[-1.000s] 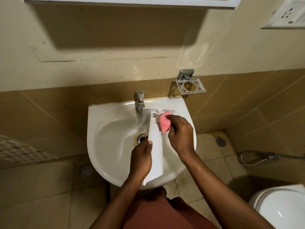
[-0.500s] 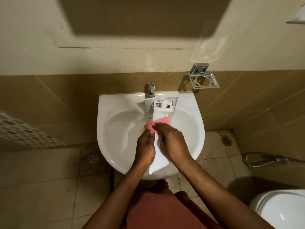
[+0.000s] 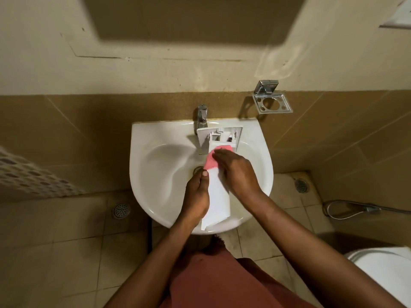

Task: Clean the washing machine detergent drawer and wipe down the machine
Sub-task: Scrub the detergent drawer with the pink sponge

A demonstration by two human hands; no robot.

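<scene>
Two hands on it, starting nearest you: your left hand grips the long left edge of the detergent drawer, thumb up on top and fingers wrapped under. The drawer's near end hangs over the front rim of the sink, and its far end is tucked just under the tap.

Your right hand isn't really clutching anything. The fingers lie nearly flat across the pink sponge and press it onto the drawer. I can't see what the thumb is doing.

What's changed is that a second ago you had the drawer tipped on edge and were pinching the sponge against its far corner. Now the drawer lies broad side up and the sponge has slid back onto the flat panel. I'd guess you've moved from the fiddly bits to the easy surface, so the drawer is maybe half done and the machine wipe-down hasn't started.

The drawer is smooth, hard white plastic. It's long and plain near you, with moulded ribs and slots at the far end. The sponge looks soft and matte, the basin is glossy and rounded, and the tap is shiny metal. Beyond it there's a rectangular metal holder on the tiled wall.
</scene>
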